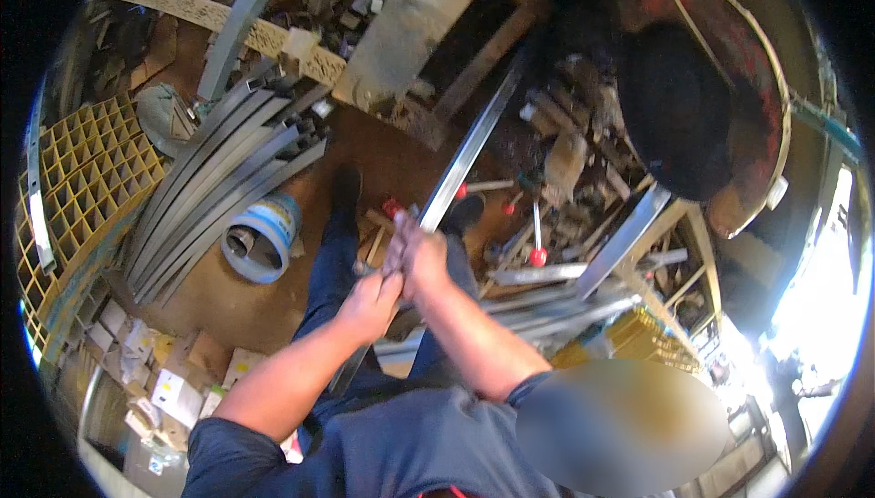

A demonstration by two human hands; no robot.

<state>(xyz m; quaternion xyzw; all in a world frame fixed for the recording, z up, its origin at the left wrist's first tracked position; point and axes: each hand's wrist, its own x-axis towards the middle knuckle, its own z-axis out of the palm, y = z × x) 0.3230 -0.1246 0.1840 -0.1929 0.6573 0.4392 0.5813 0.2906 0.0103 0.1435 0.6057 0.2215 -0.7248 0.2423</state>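
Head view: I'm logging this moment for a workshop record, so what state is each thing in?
Long metal bar: held slanted in both hands, far end raised.
Left hand: closed around the bar's lower part.
Right hand: gripping the bar just above the left.
Metal strips: lying bundled on the floor.
Bucket: tipped on its side, mouth open.
Yellow grid crate: standing at the left.

The metal bar (465, 156) is hidden mid-length under both hands, its far end blurred.

Two hands (396, 279) grip one long metal bar (469, 156); one white bucket (262, 236), one yellow grid crate (87, 170).
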